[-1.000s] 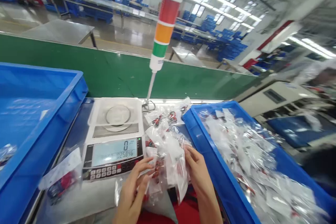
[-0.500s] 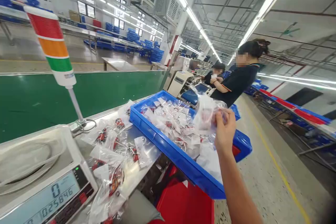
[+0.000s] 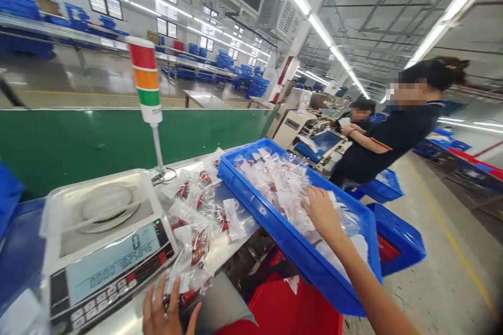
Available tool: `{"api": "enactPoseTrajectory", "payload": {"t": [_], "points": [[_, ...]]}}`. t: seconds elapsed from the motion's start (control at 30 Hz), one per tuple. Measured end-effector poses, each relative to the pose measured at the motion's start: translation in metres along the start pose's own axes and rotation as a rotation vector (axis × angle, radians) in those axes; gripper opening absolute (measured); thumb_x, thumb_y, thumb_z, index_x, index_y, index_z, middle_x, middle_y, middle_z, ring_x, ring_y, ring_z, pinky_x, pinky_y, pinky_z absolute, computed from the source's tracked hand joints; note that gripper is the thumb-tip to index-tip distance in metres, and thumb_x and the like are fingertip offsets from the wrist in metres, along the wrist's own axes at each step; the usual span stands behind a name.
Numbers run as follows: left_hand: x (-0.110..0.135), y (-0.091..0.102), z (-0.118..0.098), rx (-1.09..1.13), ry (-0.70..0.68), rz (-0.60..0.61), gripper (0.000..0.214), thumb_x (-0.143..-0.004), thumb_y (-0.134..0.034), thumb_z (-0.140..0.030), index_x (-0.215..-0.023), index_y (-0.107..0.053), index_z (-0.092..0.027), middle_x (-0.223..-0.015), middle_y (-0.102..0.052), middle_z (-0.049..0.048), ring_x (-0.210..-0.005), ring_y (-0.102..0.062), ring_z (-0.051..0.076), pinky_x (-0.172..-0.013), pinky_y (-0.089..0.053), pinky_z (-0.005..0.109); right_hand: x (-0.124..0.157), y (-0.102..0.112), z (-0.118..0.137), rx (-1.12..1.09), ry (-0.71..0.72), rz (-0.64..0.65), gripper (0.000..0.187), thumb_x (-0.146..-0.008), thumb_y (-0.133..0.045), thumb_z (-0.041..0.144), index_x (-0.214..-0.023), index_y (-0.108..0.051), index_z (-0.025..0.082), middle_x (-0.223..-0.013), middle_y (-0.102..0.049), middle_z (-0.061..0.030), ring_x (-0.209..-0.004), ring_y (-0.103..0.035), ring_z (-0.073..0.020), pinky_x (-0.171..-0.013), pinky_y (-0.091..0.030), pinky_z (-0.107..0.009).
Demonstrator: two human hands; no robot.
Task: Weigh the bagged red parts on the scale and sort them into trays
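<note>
My right hand (image 3: 323, 211) reaches into the blue bin (image 3: 275, 230) at the right and rests on the heap of clear plastic bags (image 3: 281, 187); its fingers are buried among them. At the bottom edge my left hand (image 3: 164, 311) lies with fingers spread on a pile of small clear bags with red parts (image 3: 195, 230), which sits on the bench beside the scale. The white digital scale (image 3: 102, 238) stands to the left, its pan bare and its display reading 0.
A red, orange and green signal tower (image 3: 146, 81) rises behind the scale. A green conveyor belt (image 3: 78, 138) runs across the back. Two people (image 3: 393, 131) work at the right. Blue crates (image 3: 396, 241) stand on the floor, a red bin (image 3: 291, 314) below the bench.
My right hand, raised half a second ago with a clear bag, has dropped into the blue bin. My left hand has come back into view. The view swung right, then slightly left.
</note>
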State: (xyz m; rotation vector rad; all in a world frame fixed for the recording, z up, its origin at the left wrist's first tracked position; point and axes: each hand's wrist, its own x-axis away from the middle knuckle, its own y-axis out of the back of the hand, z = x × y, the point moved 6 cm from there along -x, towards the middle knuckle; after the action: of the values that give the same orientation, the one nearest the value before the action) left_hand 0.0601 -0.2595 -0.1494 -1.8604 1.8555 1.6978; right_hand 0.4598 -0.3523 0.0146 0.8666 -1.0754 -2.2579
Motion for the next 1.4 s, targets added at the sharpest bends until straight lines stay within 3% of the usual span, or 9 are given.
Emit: {"api": "enactPoseTrajectory", "payload": {"t": [0.17, 0.3, 0.4, 0.5, 0.7, 0.93, 1.17, 1.27, 1.4], "points": [[0.007, -0.011, 0.001, -0.077, -0.029, 0.150, 0.084, -0.092, -0.064, -0.026, -0.161, -0.016, -0.035, -0.155, -0.044, 0.0141, -0.143, -0.042, 0.038, -0.109, -0.047, 0.056, 0.058, -0.099, 0.091, -0.098, 0.339, 0.471, 0.045, -0.096, -0.057, 0.047, -0.139, -0.058, 0.033, -0.153, -0.049, -0.0078, -0.142, -0.042, -0.0314, -0.119, -0.032, -0.052], [0.002, -0.021, -0.012, -0.107, -0.018, 0.207, 0.078, -0.094, -0.054, -0.014, -0.160, -0.020, -0.038, -0.155, -0.045, 0.0112, -0.137, -0.050, 0.032, -0.110, -0.047, 0.051, 0.064, -0.181, 0.116, -0.039, 0.153, 0.710, 0.089, -0.084, -0.075, 0.048, -0.159, -0.029, 0.032, -0.170, -0.009, -0.0113, -0.155, -0.006, -0.0405, -0.119, -0.023, -0.063], [-0.005, -0.039, -0.025, 0.003, 0.017, 0.214, 0.076, -0.093, -0.049, -0.008, -0.159, -0.023, -0.037, -0.155, -0.043, 0.0124, -0.139, -0.049, 0.031, -0.109, -0.049, 0.050, 0.061, -0.214, 0.121, -0.076, 0.120, 0.837, 0.094, -0.084, -0.075, 0.046, -0.161, -0.023, 0.030, -0.170, -0.009, -0.0147, -0.155, -0.009, -0.0386, -0.119, -0.023, -0.063], [-0.012, -0.061, -0.034, 0.193, 0.135, 0.188, 0.071, -0.093, -0.045, -0.006, -0.157, -0.028, -0.033, -0.157, -0.038, 0.0156, -0.144, -0.042, 0.033, -0.110, -0.047, 0.054, 0.065, -0.220, 0.120, -0.157, 0.184, 0.883, 0.100, -0.076, -0.081, 0.047, -0.159, -0.030, 0.026, -0.168, -0.020, -0.0162, -0.154, -0.019, -0.0363, -0.121, -0.021, -0.057], [-0.025, -0.095, -0.046, 0.643, 0.389, 0.048, 0.082, -0.074, -0.040, 0.006, -0.150, -0.031, -0.024, -0.161, -0.029, 0.0144, -0.152, -0.028, 0.028, -0.121, -0.034, 0.054, 0.078, -0.213, 0.120, -0.720, 0.093, 0.799, 0.091, -0.071, -0.082, 0.044, -0.152, -0.044, 0.024, -0.160, -0.040, -0.0120, -0.148, -0.034, -0.0299, -0.123, -0.023, -0.047], [-0.048, -0.086, -0.069, 0.767, 0.302, 0.066, 0.079, -0.081, -0.045, 0.001, -0.154, -0.023, -0.024, -0.160, -0.031, 0.0157, -0.152, -0.028, 0.027, -0.121, -0.035, 0.051, 0.077, -0.192, 0.105, -1.003, -0.238, 0.498, 0.063, -0.059, -0.076, 0.023, -0.121, -0.070, 0.024, -0.130, -0.069, -0.0059, -0.122, -0.061, -0.0299, -0.110, -0.042, -0.044], [-0.093, -0.040, -0.125, 0.844, -0.070, 0.158, 0.068, -0.095, -0.057, -0.017, -0.154, -0.023, -0.024, -0.160, -0.032, 0.0178, -0.153, -0.026, 0.029, -0.120, -0.037, 0.050, 0.037, -0.091, 0.077, -1.166, -0.366, 0.319, 0.063, -0.057, -0.084, 0.024, -0.118, -0.071, 0.025, -0.105, -0.076, -0.0017, -0.079, -0.069, -0.0210, -0.066, -0.054, -0.028], [-0.105, -0.040, -0.124, 0.843, -0.032, 0.099, 0.063, -0.097, -0.055, -0.019, -0.152, -0.027, -0.024, -0.158, -0.036, 0.0164, -0.151, -0.030, 0.028, -0.120, -0.036, 0.051, -0.002, -0.039, 0.058, -1.112, -0.294, 0.210, 0.071, -0.056, -0.088, 0.029, -0.124, -0.068, 0.027, -0.100, -0.075, -0.0021, -0.072, -0.068, -0.0200, -0.063, -0.053, -0.028], [-0.103, -0.061, -0.103, 0.762, 0.084, 0.034, 0.054, -0.099, -0.051, -0.026, -0.151, -0.033, -0.025, -0.155, -0.041, 0.0144, -0.146, -0.039, 0.028, -0.118, -0.039, 0.052, -0.076, 0.018, 0.040, -0.743, -0.019, -0.019, 0.066, -0.068, -0.077, 0.042, -0.130, -0.063, 0.024, -0.110, -0.073, -0.0060, -0.087, -0.068, -0.0238, -0.077, -0.055, -0.036]]}}
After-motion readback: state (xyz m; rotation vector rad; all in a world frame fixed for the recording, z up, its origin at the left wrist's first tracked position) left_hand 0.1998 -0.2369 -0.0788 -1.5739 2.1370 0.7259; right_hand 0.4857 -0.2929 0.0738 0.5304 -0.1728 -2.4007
